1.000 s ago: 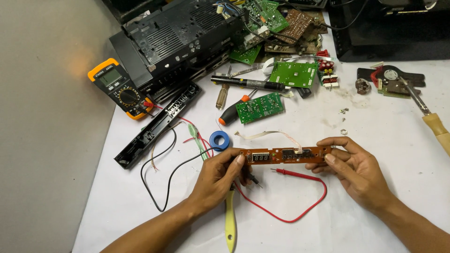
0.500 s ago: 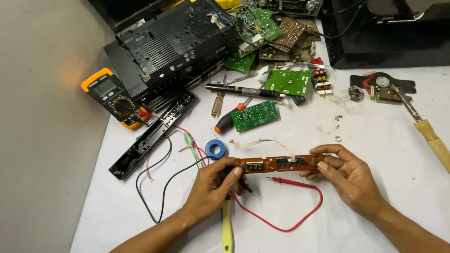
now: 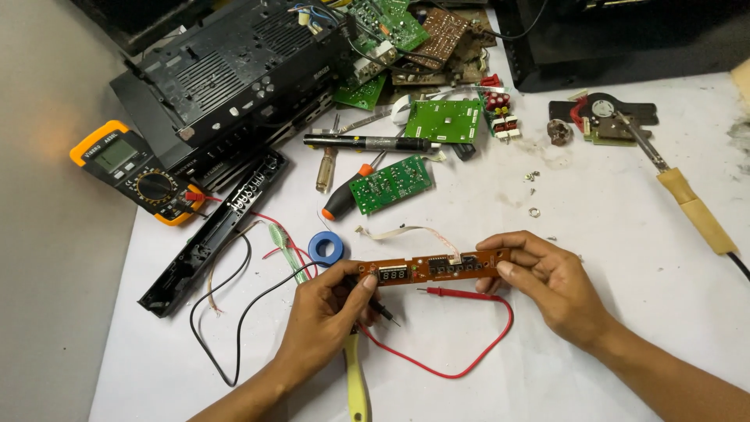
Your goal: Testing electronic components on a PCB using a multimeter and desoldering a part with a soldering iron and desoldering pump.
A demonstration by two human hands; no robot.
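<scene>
A long narrow orange-brown circuit board (image 3: 433,268) with a small dark display and a row of buttons is held level over the white table. My left hand (image 3: 328,312) pinches its left end and also holds a black meter probe (image 3: 383,312). My right hand (image 3: 547,285) grips its right end. A red probe (image 3: 449,294) lies just below the board, its red lead looping toward me. A white ribbon cable (image 3: 406,231) trails from the board's top edge.
An orange multimeter (image 3: 137,172) sits at the left by a black plastic strip (image 3: 215,230). An opened black chassis (image 3: 234,70), green boards (image 3: 391,184), a blue tape roll (image 3: 326,248), screwdrivers, a soldering iron (image 3: 691,203) and a yellow-handled tool (image 3: 355,383) surround the hands.
The view has shifted so everything sits slightly lower and nearer. Both hands keep the same hold on the board, which has barely moved.
</scene>
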